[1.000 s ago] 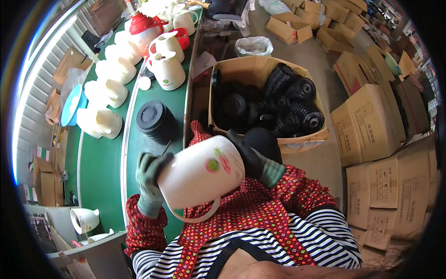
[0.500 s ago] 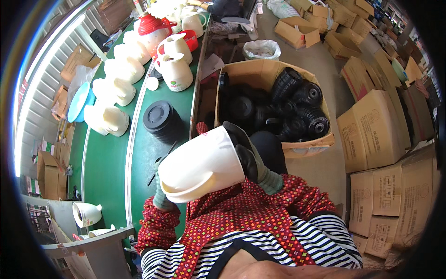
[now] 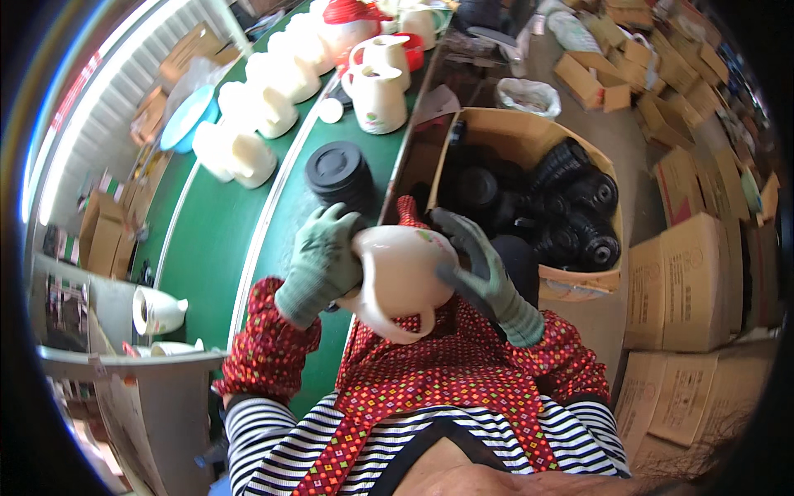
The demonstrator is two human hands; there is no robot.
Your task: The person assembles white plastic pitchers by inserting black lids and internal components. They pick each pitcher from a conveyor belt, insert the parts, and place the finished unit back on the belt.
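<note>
A white jug (image 3: 413, 269) with a small coloured print lies tilted between my hands, above my lap. Its curved handle hangs on the side towards me. At its left end, my left hand (image 3: 321, 258), in a green and dark work glove, is closed on the jug; some fingertips are hidden. My right hand (image 3: 484, 269), gloved alike, has its thumb against the jug's right side, with the fingers stretched along the far side. Just beyond my left hand, a stack of round black plastic parts (image 3: 337, 169) stands on the green table (image 3: 217, 240).
More white jugs (image 3: 380, 103) stand along the table, with a red-topped one (image 3: 346, 21) farther off. To the right sits a carton (image 3: 608, 283) of black ribbed parts (image 3: 571, 198). Cardboard boxes (image 3: 686, 281) pile up at far right. A grey bin (image 3: 157, 397) holds jugs at lower left.
The jug has turned in my hands and its end now looks foreshortened. My left hand has come into sight at its left end. The view has shifted, moving the surroundings rightward.
</note>
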